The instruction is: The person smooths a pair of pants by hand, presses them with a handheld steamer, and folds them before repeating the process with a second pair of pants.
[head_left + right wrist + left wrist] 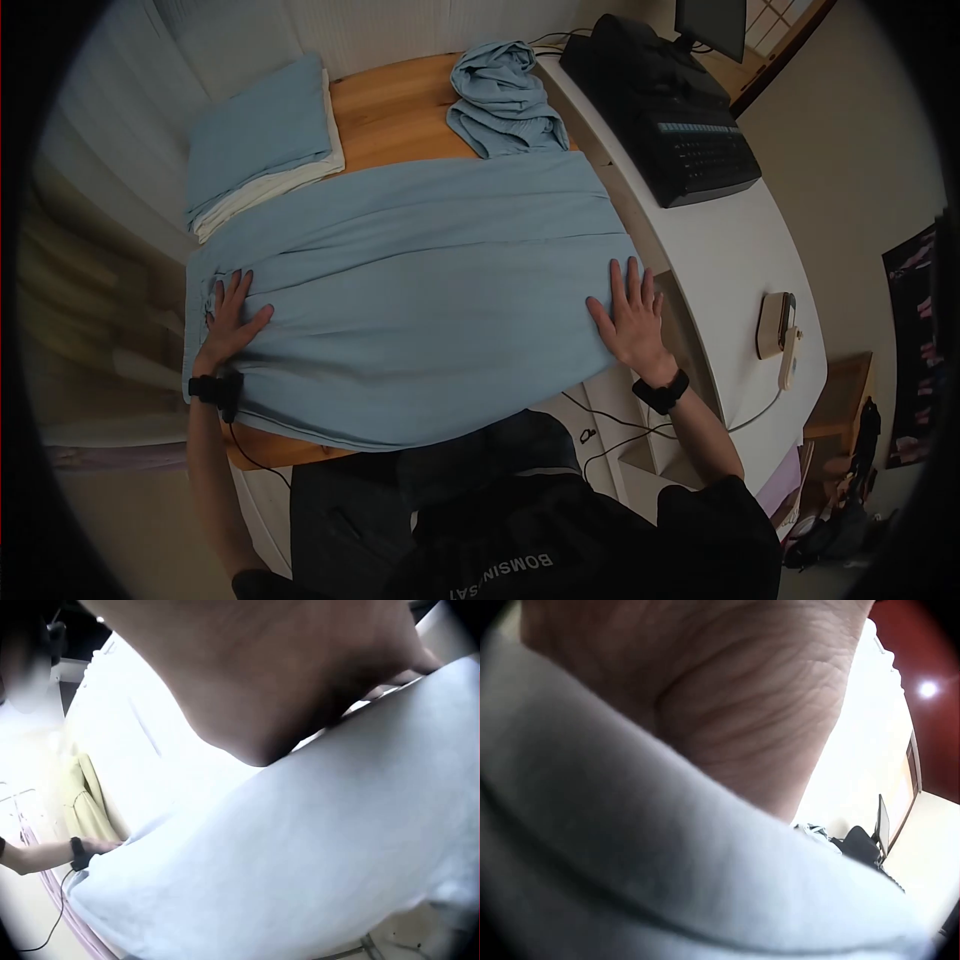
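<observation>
A large blue cloth [430,300] lies spread over a wooden table [395,108], with several long creases across it. On its left end my left hand [232,318] rests palm down, fingers spread, beside a bunched bit of fabric. My right hand [634,318] lies flat at the cloth's right edge, fingers extended. In the left wrist view the left palm [757,712] is close above the pale-looking cloth [705,862]. The right wrist view has the right hand [277,675] against the cloth [285,847], and the left hand [101,845] at the far end.
Folded blue cloth [262,130] sits on cream fabric [275,190] at the back left. A rolled blue cloth [505,100] lies at the back. On the right, a white desk [735,265] holds a black keyboard device [690,150] and a small box [773,325]; cables [625,425] hang below.
</observation>
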Available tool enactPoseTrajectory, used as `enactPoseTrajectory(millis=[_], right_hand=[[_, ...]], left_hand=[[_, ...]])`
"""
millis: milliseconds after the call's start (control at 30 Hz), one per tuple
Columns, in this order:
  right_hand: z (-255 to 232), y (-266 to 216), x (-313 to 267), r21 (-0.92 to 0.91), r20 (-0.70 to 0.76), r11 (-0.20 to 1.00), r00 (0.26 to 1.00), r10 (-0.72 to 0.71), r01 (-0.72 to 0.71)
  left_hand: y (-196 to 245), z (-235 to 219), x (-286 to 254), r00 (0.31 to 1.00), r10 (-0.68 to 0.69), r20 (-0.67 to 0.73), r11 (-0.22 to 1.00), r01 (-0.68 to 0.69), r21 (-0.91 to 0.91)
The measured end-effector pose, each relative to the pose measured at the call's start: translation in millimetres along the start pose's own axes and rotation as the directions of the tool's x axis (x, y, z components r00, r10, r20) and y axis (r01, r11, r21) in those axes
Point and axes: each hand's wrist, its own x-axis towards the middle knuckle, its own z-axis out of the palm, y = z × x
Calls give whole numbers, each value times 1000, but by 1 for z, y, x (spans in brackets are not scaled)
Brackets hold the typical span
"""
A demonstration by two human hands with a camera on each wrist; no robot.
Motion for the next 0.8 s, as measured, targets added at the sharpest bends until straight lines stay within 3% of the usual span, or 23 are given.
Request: enactPoseTrajectory(millis=[67,267,400,567,633,700,767,800], right_hand=[[9,8,17,14,-41,1000,999,4,-3],[15,11,79,-86,-77,984,984,-163,157],[8,8,113,-127,14,958,966,-256,256],[-3,8,139,-152,51,924,936,-347,351],[-21,3,148,-115,208,936,929,-306,334],[-44,-1,166,-85,223,908,896,-384,410],[-65,-18,187,-46,244,881,861,-447,471],[-72,-35,195,76,175,876,859,-481,476]], left_hand=[[0,2,-6,1000,-14,-12,999,14,30],[-6,18,-53,993,-70,-98,997,74,36],[-17,33,-80,985,-112,-130,992,119,44],[-5,28,-57,972,-157,-173,985,166,43],[4,14,-50,975,-164,-150,984,173,49],[-13,11,-40,978,-167,-122,982,176,65],[-60,20,-12,984,131,-124,981,-147,-125],[-54,17,-9,983,133,-124,982,-148,-119]])
